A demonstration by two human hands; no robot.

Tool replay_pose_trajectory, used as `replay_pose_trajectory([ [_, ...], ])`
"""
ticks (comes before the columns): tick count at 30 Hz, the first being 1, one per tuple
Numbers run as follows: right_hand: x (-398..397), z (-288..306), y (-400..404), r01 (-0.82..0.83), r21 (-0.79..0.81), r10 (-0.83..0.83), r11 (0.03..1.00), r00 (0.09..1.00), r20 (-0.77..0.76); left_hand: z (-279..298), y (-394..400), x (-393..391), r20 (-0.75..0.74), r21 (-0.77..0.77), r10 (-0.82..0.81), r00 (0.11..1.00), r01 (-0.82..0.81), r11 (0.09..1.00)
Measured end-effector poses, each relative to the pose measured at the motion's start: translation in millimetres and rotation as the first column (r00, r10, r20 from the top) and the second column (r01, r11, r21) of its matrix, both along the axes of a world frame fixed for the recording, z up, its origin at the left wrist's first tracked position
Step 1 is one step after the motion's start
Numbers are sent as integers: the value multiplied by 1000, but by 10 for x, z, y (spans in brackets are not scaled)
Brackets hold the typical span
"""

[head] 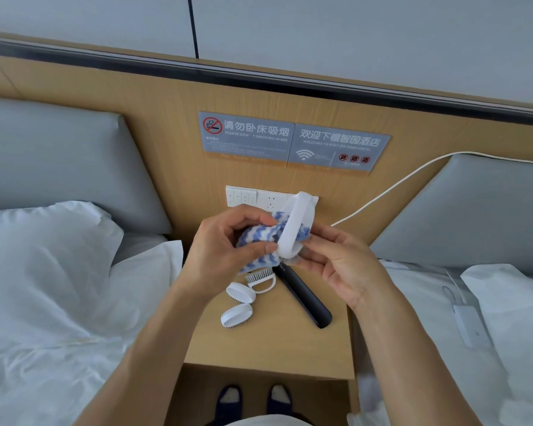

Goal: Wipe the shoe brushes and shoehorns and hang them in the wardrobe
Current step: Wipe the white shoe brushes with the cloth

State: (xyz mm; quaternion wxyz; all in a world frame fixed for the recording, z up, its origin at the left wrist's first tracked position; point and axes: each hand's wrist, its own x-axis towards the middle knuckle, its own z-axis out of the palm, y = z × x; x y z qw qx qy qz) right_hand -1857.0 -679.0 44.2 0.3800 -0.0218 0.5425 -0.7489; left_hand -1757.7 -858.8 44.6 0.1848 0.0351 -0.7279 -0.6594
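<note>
Above the wooden nightstand (274, 348), my left hand (222, 250) grips a blue-and-white striped cloth (259, 238) wrapped round a white shoehorn (294, 226). My right hand (339, 265) pinches the shoehorn's lower end from the right. On the nightstand below lie a black shoehorn (305, 298), a small white brush with a loop handle (260, 279), and two white oval shoe brushes (240, 292) (237, 315).
Beds with white pillows flank the nightstand, left (43, 256) and right (511, 302). A switch and socket panel (250, 196) and two grey signs (293, 142) are on the wooden headboard. A white cable (397, 189) runs right. A white charger (471, 327) lies on the right bed.
</note>
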Motion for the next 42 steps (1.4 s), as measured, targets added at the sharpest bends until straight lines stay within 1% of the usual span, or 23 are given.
replay_pose_trajectory([
  [2, 6, -67, -33, -19, 25, 18, 1000, 1000, 21, -75, -20, 26, 33, -6, 38, 999, -38, 999],
  [6, 25, -262, -89, -42, 70, 36, 997, 995, 90, -227, -74, 33, 138, -176, 164, 977, -139, 974],
  [8, 29, -392, -113, -36, 86, 24, 996, 990, 136, -302, -107, 26, 189, -217, 235, 954, -192, 957],
  [10, 24, -542, -125, -22, 101, 4, 995, 984, 178, -386, -149, 17, 231, -205, 303, 924, -259, 944],
  [12, 17, -708, -125, -10, 131, -17, 991, 978, 207, -499, -196, 6, 271, -153, 354, 895, -323, 934],
  [14, 21, -886, -114, -1, 191, -44, 982, 972, 230, -648, -247, 6, 319, -118, 394, 862, -376, 919],
  [16, 49, -1101, -95, -8, 281, -66, 960, 966, 250, -819, -293, 26, 368, -121, 415, 832, -400, 908],
  [18, 103, -1341, -86, -42, 394, -66, 918, 964, 257, -1012, -335, 46, 416, -128, 426, 803, -412, 902],
  [20, 165, -1612, -76, -81, 526, -58, 846, 968, 243, -1206, -371, 65, 479, -123, 440, 759, -438, 890],
  [22, 220, -1905, -51, -107, 599, -64, 794, 964, 257, -1368, -401, 86, 537, -85, 439, 721, -471, 878],
  [27, 328, -2555, 19, -143, 671, -99, 728, 946, 308, -1673, -415, 147, 595, 4, 398, 698, -498, 867],
  [34, 360, -3206, -35, -152, 737, -86, 659, 958, 275, -2067, -412, 222, 657, 129, 341, 672, -546, 828],
  [38, 340, -3560, -146, -161, 745, -60, 647, 964, 260, -2305, -434, 245, 720, 224, 311, 620, -633, 741],
  [42, 335, -3819, -189, -157, 790, 22, 593, 984, 179, -2449, -494, 303, 774, 246, 306, 555, -709, 661],
])
